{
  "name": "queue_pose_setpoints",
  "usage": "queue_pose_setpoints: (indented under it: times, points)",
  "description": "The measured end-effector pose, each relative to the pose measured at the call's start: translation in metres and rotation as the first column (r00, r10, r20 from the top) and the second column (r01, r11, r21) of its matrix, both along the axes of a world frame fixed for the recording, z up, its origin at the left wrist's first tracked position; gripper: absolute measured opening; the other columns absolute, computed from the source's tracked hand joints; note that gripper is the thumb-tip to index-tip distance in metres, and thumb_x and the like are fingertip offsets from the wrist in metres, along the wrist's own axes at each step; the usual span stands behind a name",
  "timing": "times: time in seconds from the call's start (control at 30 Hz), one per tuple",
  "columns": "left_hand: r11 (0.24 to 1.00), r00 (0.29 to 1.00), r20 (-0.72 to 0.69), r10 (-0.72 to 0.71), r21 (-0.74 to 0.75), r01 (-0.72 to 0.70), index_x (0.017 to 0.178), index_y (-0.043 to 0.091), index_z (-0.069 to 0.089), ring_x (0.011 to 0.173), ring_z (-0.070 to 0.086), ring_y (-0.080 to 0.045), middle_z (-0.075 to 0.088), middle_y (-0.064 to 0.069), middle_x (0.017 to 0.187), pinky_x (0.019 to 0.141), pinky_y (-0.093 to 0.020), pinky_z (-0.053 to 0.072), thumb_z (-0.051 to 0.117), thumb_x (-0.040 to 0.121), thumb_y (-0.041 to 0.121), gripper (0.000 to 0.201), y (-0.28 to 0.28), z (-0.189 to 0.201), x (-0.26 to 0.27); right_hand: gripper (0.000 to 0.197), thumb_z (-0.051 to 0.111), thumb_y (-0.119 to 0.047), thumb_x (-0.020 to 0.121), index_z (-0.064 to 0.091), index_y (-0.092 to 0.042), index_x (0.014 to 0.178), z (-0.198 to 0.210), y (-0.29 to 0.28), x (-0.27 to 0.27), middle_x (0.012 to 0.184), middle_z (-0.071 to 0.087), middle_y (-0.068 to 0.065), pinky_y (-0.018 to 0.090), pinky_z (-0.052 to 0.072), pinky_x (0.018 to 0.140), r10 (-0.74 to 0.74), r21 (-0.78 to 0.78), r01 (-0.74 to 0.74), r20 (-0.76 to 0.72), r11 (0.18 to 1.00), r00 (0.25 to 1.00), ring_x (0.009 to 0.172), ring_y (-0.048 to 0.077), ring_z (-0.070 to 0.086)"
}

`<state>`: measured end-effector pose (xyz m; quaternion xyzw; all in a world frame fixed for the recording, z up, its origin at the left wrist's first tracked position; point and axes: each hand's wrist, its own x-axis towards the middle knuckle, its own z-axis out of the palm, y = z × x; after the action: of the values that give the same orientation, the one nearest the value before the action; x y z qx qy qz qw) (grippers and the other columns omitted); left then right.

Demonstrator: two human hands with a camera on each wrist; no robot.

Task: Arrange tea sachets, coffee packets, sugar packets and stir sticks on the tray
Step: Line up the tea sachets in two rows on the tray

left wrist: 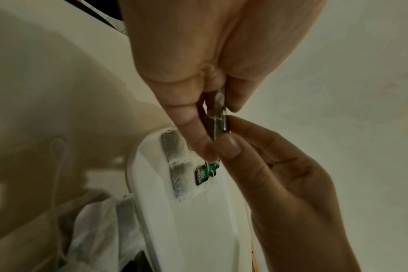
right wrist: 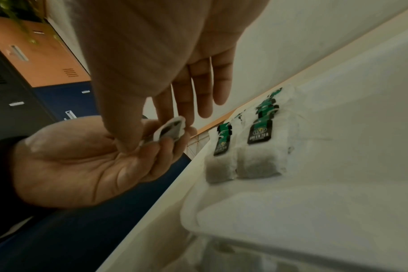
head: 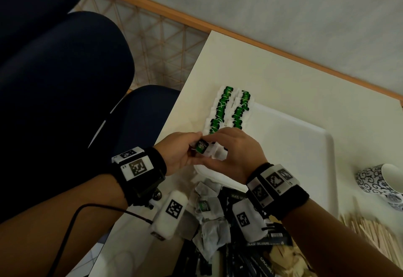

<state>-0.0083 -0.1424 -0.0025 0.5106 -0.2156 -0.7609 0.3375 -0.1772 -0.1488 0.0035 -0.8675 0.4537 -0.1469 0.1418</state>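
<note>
Both hands meet just above the near left corner of the white tray (head: 294, 146). My left hand (head: 192, 148) and right hand (head: 218, 146) pinch one tea sachet (head: 202, 146) with a black and green tag between them. In the left wrist view the sachet (left wrist: 218, 121) is edge-on between my left thumb and fingers. In the right wrist view my right hand (right wrist: 147, 134) pinches it with thumb and forefinger; the other fingers are straight. Two rows of tea sachets (head: 226, 106) lie overlapped along the tray's left side, also seen close up as tea sachet rows (right wrist: 256, 147).
A loose pile of tea sachets and black coffee packets (head: 218, 222) lies on the table in front of the tray. Wooden stir sticks (head: 370, 233) lie at the right, beside a patterned cup (head: 379, 181). A dark blue chair (head: 65, 80) stands left of the table edge.
</note>
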Motion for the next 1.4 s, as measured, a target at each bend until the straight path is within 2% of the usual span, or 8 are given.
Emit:
queue_pose_setpoints:
  times: [0.2, 0.47, 0.7, 0.87, 0.97, 1.13, 1.27, 1.4]
  points:
    - [0.999, 1.000, -0.014, 0.023, 0.034, -0.022, 0.101, -0.003, 0.058, 0.070, 0.066, -0.020, 0.064, -0.012, 0.084, 0.064, -0.033, 0.059, 0.040, 0.102, 0.023, 0.032, 0.001, -0.002, -0.001, 0.037, 0.049, -0.045, 0.082, 0.071, -0.024, 0.104, -0.008, 0.001, 0.008, 0.086, 0.068, -0.003, 0.032, 0.052, 0.062, -0.021, -0.087, 0.019, -0.030, 0.996, 0.999, 0.075, 0.022, 0.061]
    - [0.992, 0.975, 0.203, -0.096, -0.059, 0.110, 0.109, 0.018, 0.067, 0.099, 0.056, -0.019, 0.060, -0.005, 0.106, 0.095, -0.037, 0.046, 0.044, 0.097, 0.041, 0.034, 0.000, -0.006, 0.005, 0.028, 0.048, -0.034, 0.090, 0.072, -0.029, 0.105, -0.004, -0.011, 0.000, 0.088, 0.066, -0.006, 0.029, 0.044, 0.064, -0.125, 0.126, 0.118, 0.053, 0.985, 0.991, 0.080, 0.013, 0.057]
    - [0.954, 0.927, 0.358, -0.109, -0.223, 0.199, 0.100, 0.033, 0.071, 0.109, 0.056, -0.012, 0.067, 0.013, 0.113, 0.093, -0.027, 0.039, 0.032, 0.099, 0.021, 0.041, 0.001, 0.002, 0.007, 0.020, 0.058, -0.018, 0.087, 0.072, -0.026, 0.100, 0.005, -0.019, -0.013, 0.083, 0.055, -0.005, 0.028, 0.048, 0.062, 0.011, 0.102, -0.035, 0.234, 0.994, 0.972, 0.072, 0.011, 0.054]
    - [0.893, 0.914, 0.256, -0.315, -0.247, 0.377, 0.118, 0.017, 0.066, 0.124, 0.051, -0.026, 0.064, -0.010, 0.123, 0.109, -0.040, 0.036, 0.054, 0.062, 0.020, 0.057, -0.001, 0.003, 0.004, 0.020, 0.060, -0.015, 0.088, 0.072, -0.030, 0.096, 0.015, -0.019, -0.016, 0.092, 0.058, -0.009, 0.020, 0.046, 0.070, 0.150, 0.156, -0.203, 0.299, 0.967, 0.943, 0.082, 0.000, 0.054]
    - [0.865, 0.900, 0.171, -0.401, -0.254, 0.433, 0.108, 0.019, 0.070, 0.118, 0.052, -0.027, 0.065, -0.009, 0.120, 0.114, -0.050, 0.028, 0.057, 0.056, 0.026, 0.054, -0.002, -0.004, 0.004, 0.018, 0.060, -0.023, 0.087, 0.069, -0.036, 0.095, 0.020, -0.018, -0.020, 0.097, 0.059, -0.007, 0.022, 0.047, 0.072, 0.141, 0.209, -0.227, 0.362, 0.951, 0.921, 0.088, 0.005, 0.057]
    - [0.902, 0.927, 0.166, -0.336, -0.225, 0.367, 0.083, 0.025, 0.076, 0.096, 0.057, -0.015, 0.069, 0.000, 0.094, 0.104, -0.039, 0.039, 0.078, 0.061, 0.033, 0.023, 0.000, -0.008, 0.003, 0.022, 0.063, -0.013, 0.088, 0.072, -0.030, 0.098, 0.021, -0.017, -0.028, 0.097, 0.064, -0.010, 0.027, 0.048, 0.072, -0.006, 0.336, -0.143, 0.405, 0.931, 0.914, 0.091, 0.010, 0.060]
    - [0.913, 0.935, 0.249, -0.251, -0.259, 0.314, 0.095, 0.013, 0.071, 0.091, 0.059, -0.022, 0.068, -0.014, 0.098, 0.092, -0.034, 0.047, 0.068, 0.084, 0.006, 0.013, -0.001, -0.011, 0.003, 0.031, 0.057, -0.021, 0.092, 0.057, -0.028, 0.122, 0.021, -0.011, -0.022, 0.097, 0.070, -0.001, 0.026, 0.054, 0.072, -0.422, 0.734, -0.041, 0.436, 0.678, 0.795, 0.081, 0.007, 0.064]
    - [0.907, 0.919, 0.343, -0.194, -0.295, 0.301, 0.084, 0.015, 0.069, 0.076, 0.066, -0.014, 0.071, -0.002, 0.080, 0.075, -0.023, 0.054, 0.071, 0.080, 0.000, 0.015, 0.001, -0.017, 0.003, 0.039, 0.068, -0.004, 0.083, 0.059, -0.017, 0.119, 0.007, -0.007, -0.017, 0.076, 0.070, 0.004, 0.031, 0.051, 0.067, -0.476, 0.827, -0.021, 0.343, 0.561, 0.810, 0.070, 0.017, 0.063]
